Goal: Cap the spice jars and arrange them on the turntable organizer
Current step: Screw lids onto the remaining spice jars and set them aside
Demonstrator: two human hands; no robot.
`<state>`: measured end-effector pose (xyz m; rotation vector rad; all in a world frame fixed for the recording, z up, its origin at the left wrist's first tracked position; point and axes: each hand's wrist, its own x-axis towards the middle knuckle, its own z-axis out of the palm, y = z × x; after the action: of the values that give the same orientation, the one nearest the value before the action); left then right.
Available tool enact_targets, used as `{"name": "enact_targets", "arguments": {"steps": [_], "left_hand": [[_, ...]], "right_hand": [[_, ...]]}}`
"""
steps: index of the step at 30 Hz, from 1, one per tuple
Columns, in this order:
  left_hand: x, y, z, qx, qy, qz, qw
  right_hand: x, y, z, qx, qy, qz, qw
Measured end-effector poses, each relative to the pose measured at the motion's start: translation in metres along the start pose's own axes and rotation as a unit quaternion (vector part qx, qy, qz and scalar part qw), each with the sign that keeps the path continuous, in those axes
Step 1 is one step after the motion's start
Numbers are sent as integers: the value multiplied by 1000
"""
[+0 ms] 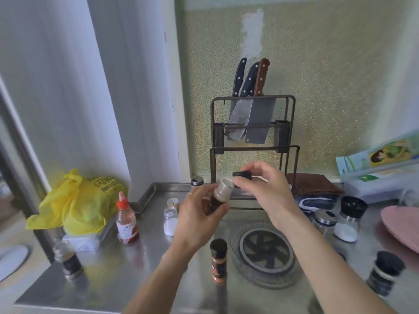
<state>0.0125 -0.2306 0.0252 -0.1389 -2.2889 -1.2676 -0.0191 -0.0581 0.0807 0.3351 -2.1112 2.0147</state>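
Observation:
My left hand grips an uncapped brown spice jar, tilted with its mouth up and to the right. My right hand pinches a black cap just above and right of that mouth, not touching it. The clear turntable organizer lies on the steel counter below my right forearm, with nothing on it. A capped brown jar stands in front of it. Around it stand an uncapped white-powder jar, a salt jar with a black cap, a steel-lidded jar and a dark jar.
A knife rack with three knives stands against the back wall. A red-capped sauce bottle and a yellow bag are at the left, with a small dark jar near the counter's left edge. Folded cloths and boxes lie right.

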Motion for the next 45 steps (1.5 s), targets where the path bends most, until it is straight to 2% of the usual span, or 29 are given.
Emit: {"name": "enact_targets", "arguments": {"steps": [4,8,11,15,20,22,27,29,32,34,38,41,45], "left_hand": [[-34,43,2,-55,-23,15,998],[-67,68,11,-162,-43,-4,986],[-86,74,17,-284,-68,-55,955],[-107,74,24,-374,-127,-84,915],[-124,59,36,-467,-182,-144,853],[-129,55,38,-478,-194,-152,843],[-136,45,46,-435,-147,-134,879],[-135,39,46,-437,-139,-133,879],[-134,32,47,-434,-143,-138,879],[-133,27,49,-442,-140,-145,874],[-131,24,50,-408,-140,-158,888],[-133,25,50,-402,-139,-163,890],[-134,24,49,-393,-138,-167,894]], "right_hand": [[-38,-33,-26,2,-31,-89,996],[-72,-32,-54,-24,-60,-122,990],[-90,-24,-76,-10,-72,-119,990],[-110,-9,-94,-18,-107,-101,989],[-117,-14,-112,-133,-218,-92,963],[-116,-22,-115,-176,-254,-73,948],[-113,-27,-103,-334,-229,-45,913],[-112,-28,-103,-381,-226,-39,896],[-107,-29,-111,-344,-277,-20,897],[-105,-26,-112,-323,-272,-2,906],[-103,-26,-106,-385,-272,-6,882],[-101,-24,-104,-358,-284,1,889],[-102,-26,-99,-401,-274,17,874]]}}
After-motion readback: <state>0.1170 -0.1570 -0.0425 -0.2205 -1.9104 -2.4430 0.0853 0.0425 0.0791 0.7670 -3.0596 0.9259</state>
